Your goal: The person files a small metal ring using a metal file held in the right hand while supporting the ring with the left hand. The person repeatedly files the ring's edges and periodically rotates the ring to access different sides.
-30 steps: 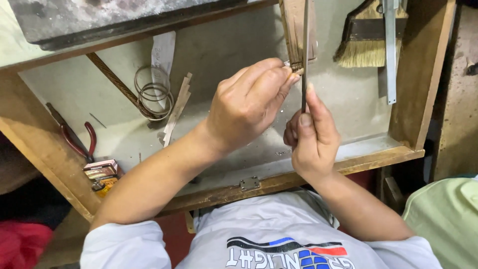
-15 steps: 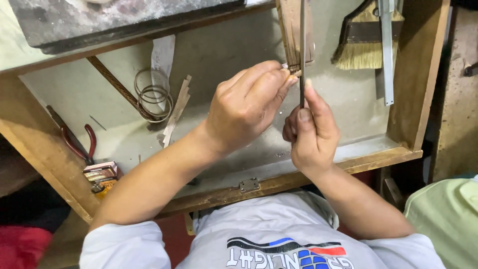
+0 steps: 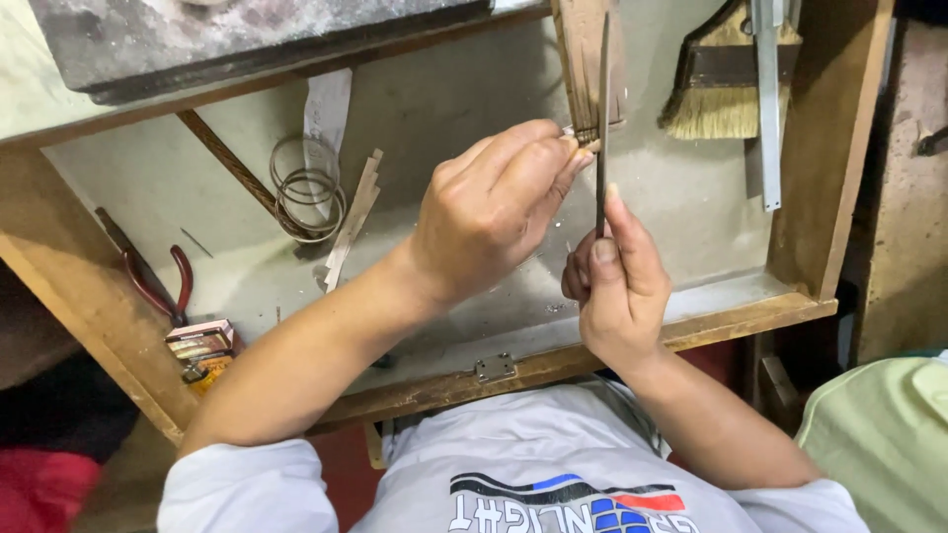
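Note:
My left hand [image 3: 489, 207] pinches a tiny metal piece [image 3: 571, 131] against the tip of a wooden bench peg [image 3: 583, 59] that juts out over an open wooden drawer [image 3: 553, 363]. My right hand [image 3: 617, 276] holds a thin dark file [image 3: 602, 118] upright, its blade running beside the peg and the pinched piece. The index finger lies along the file's lower part. The small piece is mostly hidden by my fingertips.
In the drawer lie coiled wire rings [image 3: 308, 188], a twisted rod [image 3: 229, 163], thin wooden strips [image 3: 353, 219], red-handled pliers [image 3: 158, 281] and small boxes [image 3: 202, 347] at the left. A brush [image 3: 726, 84] and a metal strip [image 3: 768, 109] lie at the right. A dark block [image 3: 247, 35] sits on top.
The file has slid upward along the peg, its tip reaching higher than before. My left hand has kept its pinch at the peg's tip.

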